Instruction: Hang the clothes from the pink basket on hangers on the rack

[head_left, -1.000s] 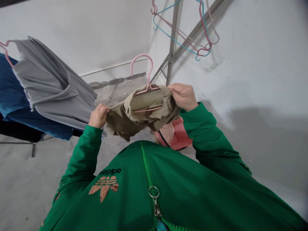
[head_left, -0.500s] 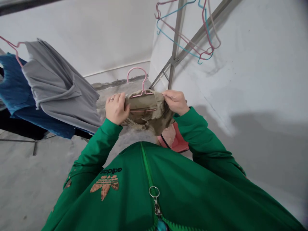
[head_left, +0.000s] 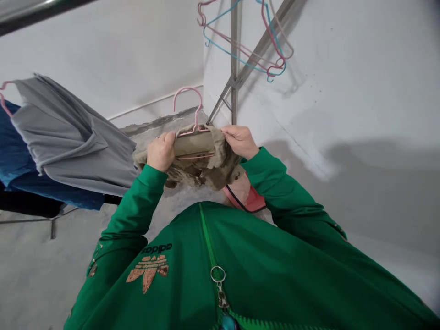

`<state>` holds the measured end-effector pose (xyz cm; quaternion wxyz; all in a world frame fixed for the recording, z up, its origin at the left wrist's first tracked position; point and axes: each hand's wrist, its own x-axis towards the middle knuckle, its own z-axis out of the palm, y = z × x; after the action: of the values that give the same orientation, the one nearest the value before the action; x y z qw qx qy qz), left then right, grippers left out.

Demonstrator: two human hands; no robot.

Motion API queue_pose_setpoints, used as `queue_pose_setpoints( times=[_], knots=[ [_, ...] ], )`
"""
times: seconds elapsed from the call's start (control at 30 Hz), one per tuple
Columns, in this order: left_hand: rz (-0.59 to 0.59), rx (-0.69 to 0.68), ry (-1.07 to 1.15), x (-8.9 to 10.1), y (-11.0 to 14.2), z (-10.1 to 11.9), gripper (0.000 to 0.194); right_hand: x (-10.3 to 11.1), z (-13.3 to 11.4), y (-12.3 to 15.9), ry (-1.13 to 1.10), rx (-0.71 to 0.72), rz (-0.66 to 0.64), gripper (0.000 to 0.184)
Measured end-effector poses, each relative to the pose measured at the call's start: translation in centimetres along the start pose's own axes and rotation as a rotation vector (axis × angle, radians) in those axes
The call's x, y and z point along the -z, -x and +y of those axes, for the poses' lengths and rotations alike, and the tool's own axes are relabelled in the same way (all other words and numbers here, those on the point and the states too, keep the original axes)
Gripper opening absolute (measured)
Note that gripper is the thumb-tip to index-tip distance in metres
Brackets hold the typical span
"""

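Observation:
In front of me a khaki garment (head_left: 220, 176) hangs bunched between my hands, its open neck or waist facing up. A pink hanger (head_left: 196, 112) sits inside that opening, its hook standing up above the cloth. My left hand (head_left: 161, 151) is closed around the left edge of the garment, a ring on one finger. On the other side my right hand (head_left: 242, 140) pinches the right edge between thumb and fingers. The lower part of the garment is crumpled, and its full shape is hidden.
To the left a grey garment (head_left: 68, 137) and blue clothing (head_left: 13, 151) hang. Pink and blue hangers (head_left: 247, 55) hang at the upper right by a metal rack frame (head_left: 234, 82). Below my right wrist is a red basin-like object (head_left: 254, 199). A rail (head_left: 41, 11) crosses the upper left.
The view has shifted a little, so the racks and hung clothes sit further left. Both hands keep their hold, and the garment's lower folds have moved slightly.

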<state>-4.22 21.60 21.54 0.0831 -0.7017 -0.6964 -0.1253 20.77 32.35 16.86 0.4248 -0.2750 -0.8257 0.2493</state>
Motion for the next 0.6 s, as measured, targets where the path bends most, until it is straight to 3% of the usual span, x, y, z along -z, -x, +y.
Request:
queue_pose_setpoints(
  times=[0.17, 0.23, 0.4, 0.53, 0.6],
  knots=[
    [0.117, 0.037, -0.001, -0.4, 0.1, -0.3, 0.029, 1.2, -2.1, 0.1, 0.236, 0.007, 0.252, 0.045],
    [0.155, 0.054, -0.014, -0.4, 0.2, -0.1, 0.027, 0.6, -2.7, 0.5, 0.345, -0.013, 0.284, 0.043],
    [0.201, 0.092, 0.008, 0.1, 0.1, 0.9, 0.024, -3.1, -1.9, 0.8, 0.617, -0.167, 0.126, 0.034],
    [0.148, 0.189, 0.048, 0.6, 0.0, 0.6, 0.025, -4.2, -1.0, 0.8, 0.681, -0.293, 0.032, 0.02],
    [0.193, 0.187, 0.052, 0.5, 0.0, 0.0, 0.025, -4.8, -1.0, 1.4, 0.669, -0.334, -0.022, 0.022]
  ],
)
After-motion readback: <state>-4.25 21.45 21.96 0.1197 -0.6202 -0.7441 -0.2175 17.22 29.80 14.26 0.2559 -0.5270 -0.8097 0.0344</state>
